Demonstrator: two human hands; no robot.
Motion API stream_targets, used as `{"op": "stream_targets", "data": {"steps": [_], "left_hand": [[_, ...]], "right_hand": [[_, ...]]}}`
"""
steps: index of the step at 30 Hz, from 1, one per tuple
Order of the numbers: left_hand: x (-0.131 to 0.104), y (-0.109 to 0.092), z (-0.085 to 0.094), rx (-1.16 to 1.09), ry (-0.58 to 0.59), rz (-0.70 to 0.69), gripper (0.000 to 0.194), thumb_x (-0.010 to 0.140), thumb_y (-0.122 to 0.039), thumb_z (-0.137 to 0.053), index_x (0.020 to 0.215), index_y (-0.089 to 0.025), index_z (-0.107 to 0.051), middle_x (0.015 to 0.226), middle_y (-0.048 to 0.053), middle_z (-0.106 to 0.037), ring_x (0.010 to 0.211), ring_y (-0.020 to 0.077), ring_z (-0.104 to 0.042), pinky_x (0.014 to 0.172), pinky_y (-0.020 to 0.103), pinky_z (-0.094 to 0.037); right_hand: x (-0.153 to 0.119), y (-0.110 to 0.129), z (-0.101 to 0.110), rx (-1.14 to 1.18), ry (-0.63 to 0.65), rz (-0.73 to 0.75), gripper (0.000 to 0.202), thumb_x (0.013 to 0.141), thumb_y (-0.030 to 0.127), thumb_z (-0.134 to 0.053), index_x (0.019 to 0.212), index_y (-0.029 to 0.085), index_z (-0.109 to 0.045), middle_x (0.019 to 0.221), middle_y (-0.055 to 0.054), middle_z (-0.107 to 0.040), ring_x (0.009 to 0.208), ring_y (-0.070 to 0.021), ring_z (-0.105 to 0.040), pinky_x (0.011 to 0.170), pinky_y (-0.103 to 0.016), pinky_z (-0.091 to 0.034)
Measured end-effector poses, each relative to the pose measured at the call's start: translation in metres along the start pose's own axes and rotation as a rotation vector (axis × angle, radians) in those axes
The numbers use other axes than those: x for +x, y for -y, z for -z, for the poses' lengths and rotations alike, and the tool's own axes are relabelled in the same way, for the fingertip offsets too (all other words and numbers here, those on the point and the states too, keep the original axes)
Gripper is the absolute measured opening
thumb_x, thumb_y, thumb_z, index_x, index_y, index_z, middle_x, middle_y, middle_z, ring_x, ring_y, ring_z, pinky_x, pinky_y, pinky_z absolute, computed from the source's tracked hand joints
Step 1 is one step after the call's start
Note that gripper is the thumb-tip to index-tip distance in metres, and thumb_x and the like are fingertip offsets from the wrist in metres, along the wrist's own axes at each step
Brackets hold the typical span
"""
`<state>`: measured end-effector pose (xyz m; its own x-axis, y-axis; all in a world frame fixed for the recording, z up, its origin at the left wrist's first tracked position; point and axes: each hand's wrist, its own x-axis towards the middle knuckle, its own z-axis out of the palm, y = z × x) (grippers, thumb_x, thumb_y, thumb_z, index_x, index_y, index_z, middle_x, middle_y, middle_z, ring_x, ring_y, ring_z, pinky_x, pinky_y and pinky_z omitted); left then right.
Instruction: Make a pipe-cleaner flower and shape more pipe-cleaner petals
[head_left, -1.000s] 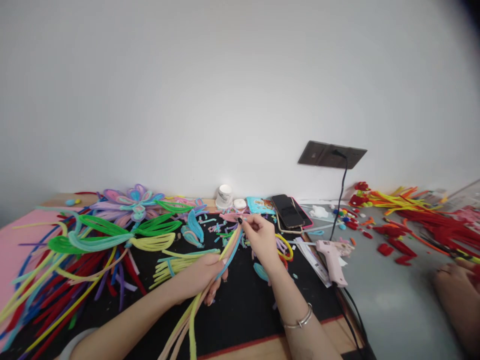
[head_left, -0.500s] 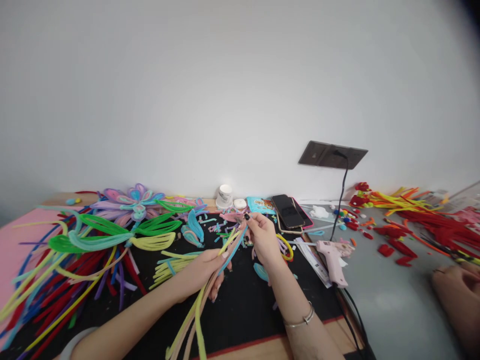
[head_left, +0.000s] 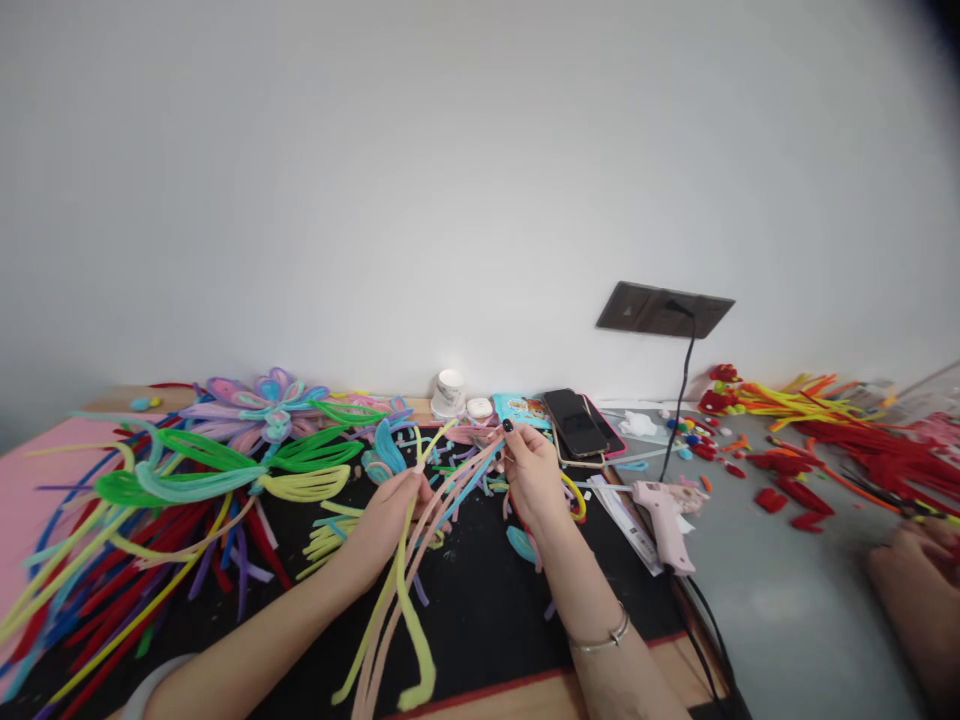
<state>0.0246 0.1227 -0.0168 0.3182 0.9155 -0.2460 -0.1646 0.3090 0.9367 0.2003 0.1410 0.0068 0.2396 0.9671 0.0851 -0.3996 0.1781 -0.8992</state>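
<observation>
My left hand (head_left: 384, 522) is closed around yellow pipe cleaners (head_left: 424, 655), whose long ends hang down toward the table's front edge. Pinched between the thumb and fingers of my right hand (head_left: 534, 482) are the upper ends of pink pipe cleaners (head_left: 442, 500) and a light blue pipe cleaner (head_left: 472, 482). Their lengths slope down to the left, past my left fingers. Just behind my left hand lies a blue-and-pink looped petal (head_left: 387, 455). A bunch of short yellow pipe cleaners (head_left: 322, 545) rests beside my left wrist.
At left are green pipe-cleaner loops (head_left: 202, 452) and a pastel flower (head_left: 276, 398). A paper cup (head_left: 449, 390) and phone (head_left: 576, 424) stand behind. To the right are a corded glue gun (head_left: 667, 518), red pipe cleaners (head_left: 885, 465) and another person's hand (head_left: 911, 565).
My left hand has moved left, drawing the yellow pipe cleaners apart from the pink and blue ones. My right hand has shifted slightly right, still pinching its bundle.
</observation>
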Motion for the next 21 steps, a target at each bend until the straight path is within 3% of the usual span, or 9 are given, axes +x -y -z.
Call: {"op": "stream_targets", "data": {"steps": [5, 10, 16, 21], "left_hand": [[0.002, -0.005, 0.001, 0.016, -0.001, -0.052, 0.039, 0.075, -0.053, -0.055, 0.066, -0.018, -0.040, 0.067, -0.001, -0.059, 0.060, 0.0141, -0.059, 0.053, 0.025, -0.045], [0.001, 0.001, -0.001, 0.141, 0.045, -0.058, 0.040, 0.078, -0.058, -0.047, 0.078, -0.018, -0.045, 0.068, 0.002, -0.065, 0.063, 0.0187, -0.064, 0.056, 0.028, -0.049], [-0.003, 0.003, -0.007, 0.199, 0.153, -0.028, 0.043, 0.080, -0.059, -0.044, 0.087, -0.017, -0.047, 0.066, 0.005, -0.067, 0.051, 0.0167, -0.064, 0.046, 0.024, -0.046], [-0.005, 0.000, -0.010, 0.088, 0.190, 0.038, 0.045, 0.078, -0.060, -0.046, 0.086, -0.016, -0.048, 0.055, 0.001, -0.061, 0.037, 0.0136, -0.057, 0.037, 0.022, -0.043]], "right_hand": [[0.000, -0.002, 0.000, 0.022, 0.031, -0.091, 0.022, 0.063, 0.033, -0.074, 0.064, 0.015, -0.062, 0.053, 0.005, -0.050, 0.043, -0.0049, -0.039, 0.039, -0.016, -0.035], [-0.006, -0.007, -0.006, -0.030, 0.128, -0.226, 0.023, 0.062, 0.033, -0.075, 0.062, 0.014, -0.061, 0.052, 0.003, -0.054, 0.041, -0.0047, -0.045, 0.040, -0.016, -0.042], [-0.011, -0.006, -0.012, 0.005, 0.146, -0.215, 0.018, 0.062, 0.027, -0.074, 0.069, 0.015, -0.062, 0.054, 0.003, -0.058, 0.044, -0.0065, -0.052, 0.044, -0.017, -0.049], [-0.010, -0.007, -0.011, 0.016, 0.151, -0.196, 0.020, 0.062, 0.025, -0.075, 0.072, 0.015, -0.061, 0.058, 0.002, -0.061, 0.047, -0.0079, -0.057, 0.048, -0.018, -0.052]]}}
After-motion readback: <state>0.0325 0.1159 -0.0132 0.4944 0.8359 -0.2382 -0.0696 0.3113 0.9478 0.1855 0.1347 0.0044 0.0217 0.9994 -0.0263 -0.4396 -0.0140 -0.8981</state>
